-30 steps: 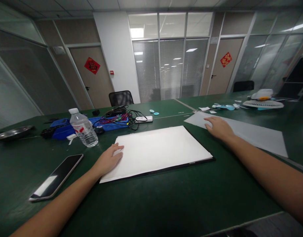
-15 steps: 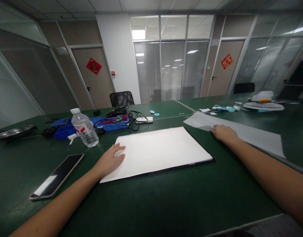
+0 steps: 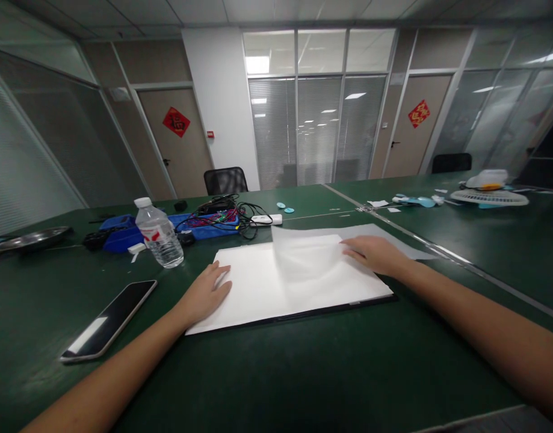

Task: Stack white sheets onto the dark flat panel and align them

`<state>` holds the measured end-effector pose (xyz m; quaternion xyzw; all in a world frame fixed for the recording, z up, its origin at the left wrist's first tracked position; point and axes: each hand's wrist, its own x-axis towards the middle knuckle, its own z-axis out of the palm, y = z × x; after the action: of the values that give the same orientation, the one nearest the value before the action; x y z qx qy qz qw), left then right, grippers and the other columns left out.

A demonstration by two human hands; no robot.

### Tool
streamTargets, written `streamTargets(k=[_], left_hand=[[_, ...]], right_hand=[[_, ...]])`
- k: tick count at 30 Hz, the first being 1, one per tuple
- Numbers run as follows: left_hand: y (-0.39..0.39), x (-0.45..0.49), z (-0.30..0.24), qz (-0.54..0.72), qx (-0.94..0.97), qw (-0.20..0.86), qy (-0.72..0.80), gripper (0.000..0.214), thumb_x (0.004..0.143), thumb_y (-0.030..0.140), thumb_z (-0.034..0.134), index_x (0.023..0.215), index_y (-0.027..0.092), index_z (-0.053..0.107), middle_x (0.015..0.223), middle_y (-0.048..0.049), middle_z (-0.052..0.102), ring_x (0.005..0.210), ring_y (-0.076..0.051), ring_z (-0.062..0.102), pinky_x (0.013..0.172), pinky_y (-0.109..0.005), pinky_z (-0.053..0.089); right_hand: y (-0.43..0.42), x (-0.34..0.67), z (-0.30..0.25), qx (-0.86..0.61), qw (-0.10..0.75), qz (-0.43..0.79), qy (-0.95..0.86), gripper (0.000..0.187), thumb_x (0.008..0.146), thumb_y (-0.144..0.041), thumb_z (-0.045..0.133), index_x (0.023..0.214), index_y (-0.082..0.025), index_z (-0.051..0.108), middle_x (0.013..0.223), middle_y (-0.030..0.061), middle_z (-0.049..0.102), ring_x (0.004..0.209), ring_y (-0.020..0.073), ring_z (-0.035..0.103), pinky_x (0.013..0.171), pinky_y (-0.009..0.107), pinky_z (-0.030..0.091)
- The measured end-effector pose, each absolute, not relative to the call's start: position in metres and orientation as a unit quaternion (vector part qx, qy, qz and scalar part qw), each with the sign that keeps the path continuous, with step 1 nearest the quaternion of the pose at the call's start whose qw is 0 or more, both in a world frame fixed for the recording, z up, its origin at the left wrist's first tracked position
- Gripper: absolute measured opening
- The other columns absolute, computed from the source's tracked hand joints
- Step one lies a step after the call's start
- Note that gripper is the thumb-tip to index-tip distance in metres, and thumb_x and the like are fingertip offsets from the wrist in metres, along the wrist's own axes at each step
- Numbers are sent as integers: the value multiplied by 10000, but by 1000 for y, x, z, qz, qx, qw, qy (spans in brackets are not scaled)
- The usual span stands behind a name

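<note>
A stack of white paper [image 3: 253, 291] lies on a thin black board [image 3: 312, 313] in the middle of the table. My left hand [image 3: 207, 294] rests on its left end, fingers spread over the paper. A thin, see-through white sheet [image 3: 310, 258] is pinched in my right hand [image 3: 375, 252] above the right half of the stack. Its left part overlaps the white paper, and its far right corner sticks out past the board. My right fingertips are partly lost against the sheet.
A smartphone [image 3: 110, 320] lies left of my left forearm. Behind it stands a water bottle [image 3: 161, 234], beside blue trays [image 3: 208, 231] of tangled cables. A white power strip [image 3: 266, 220] sits behind the paper. Farther right is a white fan-like object [image 3: 489, 197].
My right hand has carried the see-through sheet leftward and nearer, from the table at the right to over the white paper. My left hand stays in place.
</note>
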<state>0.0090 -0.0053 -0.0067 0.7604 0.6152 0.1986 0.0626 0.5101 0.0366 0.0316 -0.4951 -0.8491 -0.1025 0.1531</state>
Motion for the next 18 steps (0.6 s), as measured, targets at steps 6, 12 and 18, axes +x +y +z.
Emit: streamTargets(k=[6, 12, 18], left_hand=[[-8, 12, -4, 196, 760, 68, 616, 684, 945, 585, 410, 1431, 136, 583, 1605, -176, 438, 1516, -342, 351, 1248, -509, 266], [-7, 10, -6, 197, 762, 64, 613, 674, 944, 607, 437, 1434, 167, 584, 1612, -149, 434, 1514, -347, 353, 1241, -518, 280], [-9, 13, -2, 187, 764, 68, 614, 720, 949, 635, 393, 1441, 141, 575, 1617, -173, 419, 1520, -343, 342, 1246, -507, 264]], right_hand=[[2, 463, 38, -409, 112, -31, -905, 549, 962, -632, 505, 1308, -255, 703, 1194, 122, 740, 1042, 306, 684, 910, 457, 521], [9, 470, 42, -394, 130, -8, -910, 496, 974, -625, 482, 1192, -273, 755, 1177, 83, 749, 1066, 282, 677, 939, 450, 511], [55, 542, 27, -626, 119, -147, -757, 576, 982, -570, 406, 1263, -178, 720, 1231, 161, 725, 1118, 362, 663, 973, 531, 485]])
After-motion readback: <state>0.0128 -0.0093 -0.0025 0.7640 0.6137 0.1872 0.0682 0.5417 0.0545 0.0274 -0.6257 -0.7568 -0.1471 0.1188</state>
